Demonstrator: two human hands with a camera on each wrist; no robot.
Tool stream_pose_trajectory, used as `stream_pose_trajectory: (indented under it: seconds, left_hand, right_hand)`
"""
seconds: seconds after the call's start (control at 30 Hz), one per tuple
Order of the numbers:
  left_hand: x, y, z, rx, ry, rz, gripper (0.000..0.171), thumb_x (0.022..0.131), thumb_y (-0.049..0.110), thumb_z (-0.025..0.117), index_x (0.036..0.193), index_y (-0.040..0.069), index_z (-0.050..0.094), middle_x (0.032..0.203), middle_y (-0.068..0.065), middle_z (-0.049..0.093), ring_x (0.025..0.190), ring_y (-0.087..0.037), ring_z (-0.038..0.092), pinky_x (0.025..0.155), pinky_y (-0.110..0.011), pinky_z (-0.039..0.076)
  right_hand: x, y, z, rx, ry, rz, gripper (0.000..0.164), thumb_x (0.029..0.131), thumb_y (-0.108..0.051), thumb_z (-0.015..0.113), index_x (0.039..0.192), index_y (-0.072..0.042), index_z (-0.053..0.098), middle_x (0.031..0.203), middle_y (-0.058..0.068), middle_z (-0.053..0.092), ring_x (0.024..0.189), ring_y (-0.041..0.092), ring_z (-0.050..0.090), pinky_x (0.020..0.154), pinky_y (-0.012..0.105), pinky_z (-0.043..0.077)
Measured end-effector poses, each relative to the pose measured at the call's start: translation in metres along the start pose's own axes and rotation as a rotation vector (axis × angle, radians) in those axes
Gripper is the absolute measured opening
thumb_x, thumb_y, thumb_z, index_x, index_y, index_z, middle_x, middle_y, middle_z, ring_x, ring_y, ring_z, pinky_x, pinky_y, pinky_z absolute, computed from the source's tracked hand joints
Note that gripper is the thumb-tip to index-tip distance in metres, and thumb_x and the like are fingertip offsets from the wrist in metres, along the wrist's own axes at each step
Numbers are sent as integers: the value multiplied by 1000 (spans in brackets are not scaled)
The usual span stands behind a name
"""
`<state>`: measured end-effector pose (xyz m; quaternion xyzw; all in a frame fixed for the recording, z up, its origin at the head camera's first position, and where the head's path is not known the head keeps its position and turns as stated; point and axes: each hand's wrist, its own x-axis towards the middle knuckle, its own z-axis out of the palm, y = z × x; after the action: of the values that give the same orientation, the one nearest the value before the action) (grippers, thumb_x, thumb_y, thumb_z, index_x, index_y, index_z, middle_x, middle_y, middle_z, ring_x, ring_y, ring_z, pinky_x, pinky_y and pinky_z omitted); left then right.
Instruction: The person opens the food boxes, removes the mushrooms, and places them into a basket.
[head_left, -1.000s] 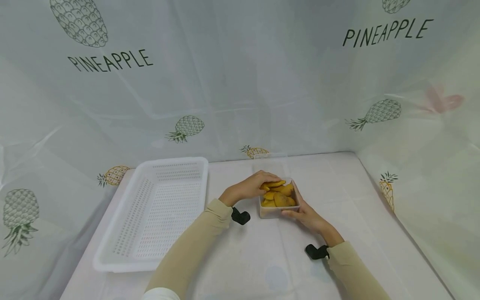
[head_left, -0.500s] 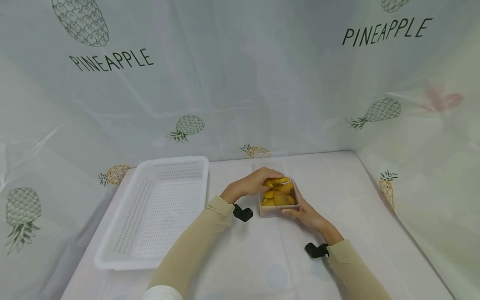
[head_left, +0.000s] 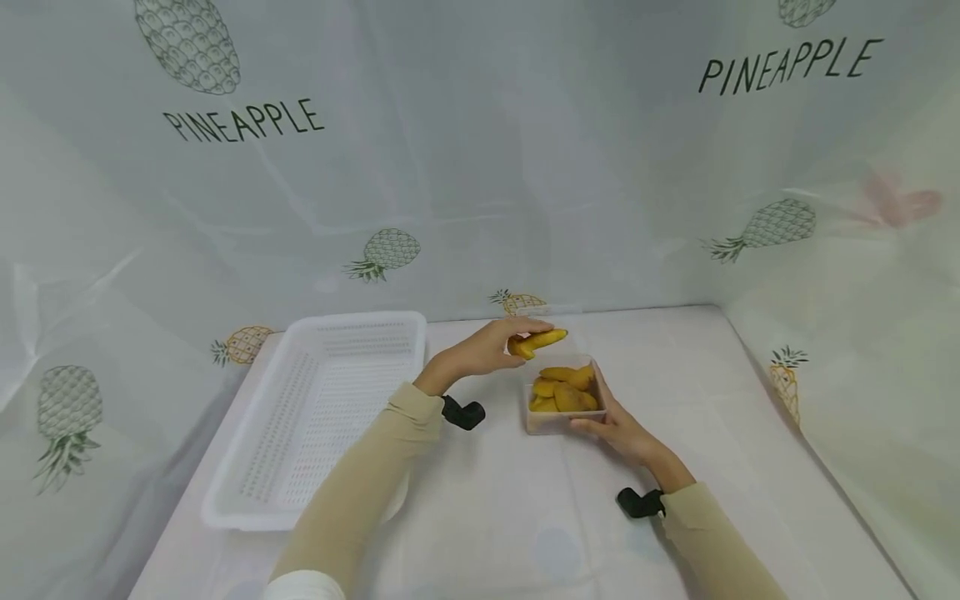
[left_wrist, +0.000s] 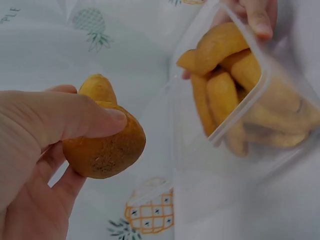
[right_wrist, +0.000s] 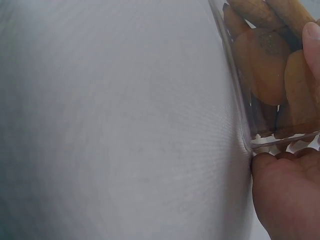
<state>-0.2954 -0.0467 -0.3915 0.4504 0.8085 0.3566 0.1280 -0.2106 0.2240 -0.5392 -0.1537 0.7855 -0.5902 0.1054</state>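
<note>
My left hand (head_left: 491,346) pinches yellow-orange pieces (head_left: 543,340) between thumb and fingers, in the air above the back left of a clear plastic box (head_left: 551,427). In the left wrist view they look like curved mango pieces; the front one (left_wrist: 107,155) is rounded with brown specks, and a narrower one (left_wrist: 97,89) shows behind it. More yellow pieces (head_left: 570,398) fill the box. My right hand (head_left: 618,429) holds the box at its right side, thumb on the front wall. The right wrist view shows the pieces (right_wrist: 262,65) through the clear wall.
A large white slotted basket (head_left: 315,417) stands on the left of the table (head_left: 487,517), partly behind my left sleeve. Behind the box a clear lid (head_left: 555,310) shows faintly. A pineapple-print sheet (head_left: 465,167) hangs at the back and sides.
My left hand has come up out of the box and a little to the left, with yellow pieces in its fingers. The right hand stays on the box.
</note>
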Motion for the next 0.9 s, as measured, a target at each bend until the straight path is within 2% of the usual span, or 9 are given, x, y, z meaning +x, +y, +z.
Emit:
stream_pose_trajectory:
  seconds: [0.2, 0.4, 0.63, 0.77, 0.9]
  left_hand:
    - [-21, -2, -23, -35, 57, 4, 63, 89, -8, 69, 148, 1, 46, 147, -12, 49, 125, -22, 50, 102, -29, 45]
    - [-51, -9, -45, -89, 134, -16, 63, 88, -9, 70, 147, 2, 48, 145, -12, 51, 127, -25, 50, 102, -37, 46]
    - [-95, -22, -67, -165, 205, -94, 65, 89, -8, 70, 148, 6, 48, 148, -9, 48, 127, -28, 49, 105, -46, 44]
    - [-120, -30, -77, -174, 245, -139, 65, 89, -9, 69, 149, 5, 47, 149, -11, 48, 128, -31, 49, 105, -49, 44]
    - [-142, -41, -84, -171, 289, -178, 64, 90, -9, 68, 149, 4, 45, 149, -13, 47, 128, -33, 48, 105, -49, 43]
  right_hand:
    - [-1, -1, 1, -9, 8, 24, 106, 97, -23, 69, 158, -32, -18, 164, 8, -21, 148, 35, -18, 113, 66, -5]
    - [-2, -2, 2, 8, -4, 9, 106, 97, -19, 68, 158, -26, -18, 163, 9, -23, 147, 36, -20, 113, 67, -6]
    - [-3, -4, 3, 13, -3, 18, 107, 97, -18, 68, 158, -24, -19, 162, 11, -24, 147, 37, -21, 112, 67, -7]
    - [-4, -5, 3, 8, -3, 15, 107, 97, -18, 68, 158, -22, -19, 162, 11, -24, 146, 38, -21, 112, 67, -8]
    - [-3, -5, 4, 0, 2, 15, 107, 97, -17, 69, 158, -25, -19, 162, 12, -24, 146, 39, -21, 112, 67, -8]
